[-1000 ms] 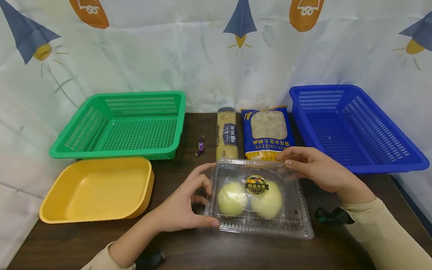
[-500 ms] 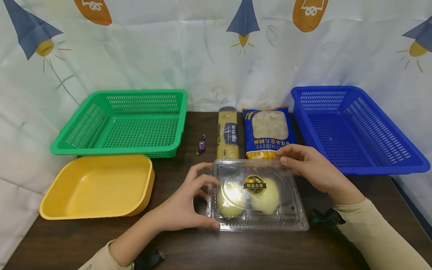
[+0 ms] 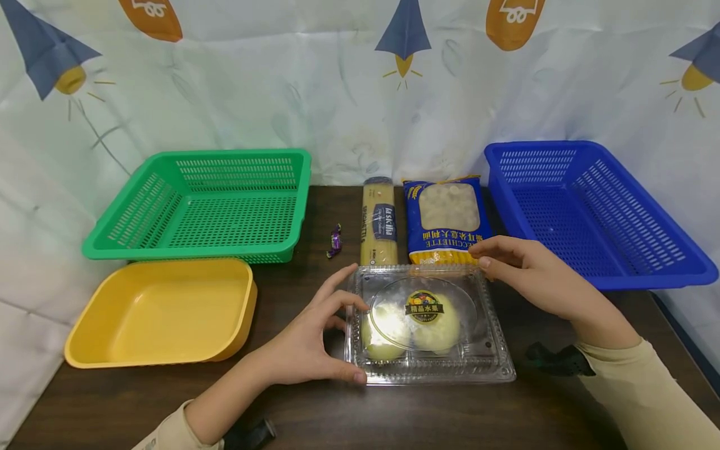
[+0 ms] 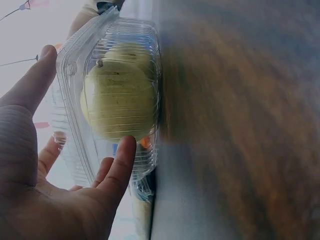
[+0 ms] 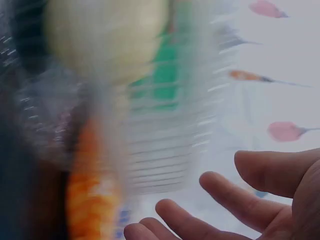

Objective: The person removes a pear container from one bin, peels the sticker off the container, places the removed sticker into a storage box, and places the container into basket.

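A clear plastic clamshell fruit box [image 3: 484, 319] with a round label lies on the dark table, two pale yellow-green round fruits [image 3: 435, 328] inside. My left hand [image 3: 306, 340] spans its left end, thumb at the near corner and middle finger bent over the lid. In the left wrist view the lower fingers [image 4: 125, 150] lie along the ribbed side wall. My right hand [image 3: 534, 275] is at the box's far right corner, fingers loosely bent; the right wrist view shows a gap between these fingers and the blurred box.
Behind the box lie a spaghetti pack [image 3: 379, 222], a blue orecchiette bag [image 3: 447, 215] and a purple-wrapped candy [image 3: 335, 241]. A green basket [image 3: 300, 228] and yellow tub [image 3: 252, 300] stand left; a blue basket [image 3: 697, 269] stands right.
The box has turned slightly and its near edge has squared up with the table. My right hand has drawn off its corner to the right; my left index finger has straightened a little.
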A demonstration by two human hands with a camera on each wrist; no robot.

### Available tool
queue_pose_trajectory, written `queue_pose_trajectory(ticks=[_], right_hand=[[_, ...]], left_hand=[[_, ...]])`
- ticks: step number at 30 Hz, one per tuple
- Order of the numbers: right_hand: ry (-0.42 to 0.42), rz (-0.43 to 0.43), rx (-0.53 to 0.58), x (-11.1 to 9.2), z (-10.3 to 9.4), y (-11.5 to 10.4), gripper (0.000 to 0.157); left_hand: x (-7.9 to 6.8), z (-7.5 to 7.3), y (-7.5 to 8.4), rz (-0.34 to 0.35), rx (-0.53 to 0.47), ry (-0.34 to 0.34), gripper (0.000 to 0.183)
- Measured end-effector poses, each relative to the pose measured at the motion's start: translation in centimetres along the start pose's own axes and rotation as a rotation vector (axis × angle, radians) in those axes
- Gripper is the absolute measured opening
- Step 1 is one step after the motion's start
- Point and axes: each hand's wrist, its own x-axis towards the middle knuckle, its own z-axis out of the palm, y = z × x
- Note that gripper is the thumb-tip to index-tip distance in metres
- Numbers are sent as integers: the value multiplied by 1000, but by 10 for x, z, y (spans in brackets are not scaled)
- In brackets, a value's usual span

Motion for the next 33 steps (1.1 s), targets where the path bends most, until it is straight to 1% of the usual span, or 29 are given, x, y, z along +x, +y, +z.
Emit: queue_pose_trajectory(ticks=[2, 5, 9, 11, 13, 16, 18, 21, 25, 28, 33], right_hand=[[21, -27, -14, -8, -3, -11, 35], [32, -83, 48, -18, -1, -27, 33], [-36, -138, 183, -26, 13, -43, 32], [-71, -140, 205, -27, 24, -49, 32], [-76, -145, 175, -26, 37, -53, 32], [-47, -175, 63, -24, 54, -55, 34], [-16, -206, -12, -21, 62, -54, 39], [19, -256, -74, -17, 68, -50, 46], [34, -279, -94, -14, 71, -47, 53], [25, -268, -92, -12, 71, -45, 56], [5, -240, -91, -11, 70, -44, 55]], left_hand=[[0, -1, 0, -1, -2, -1, 81], [-1, -1, 0, -2, -3, -1, 80], [-1, -1, 1, -5, -2, 2, 80], [-1, -1, 1, -8, -4, 2, 80], [-1, -1, 1, -7, -5, 3, 80], [-1, 0, 0, -7, -9, 2, 80], [-1, 0, 0, -5, -12, 0, 79], [-1, 0, -1, -6, -15, 0, 79], [0, 1, 0, -6, -16, 1, 79], [0, 0, 0, -7, -18, -2, 79], [0, 0, 1, -10, -18, -5, 79]])
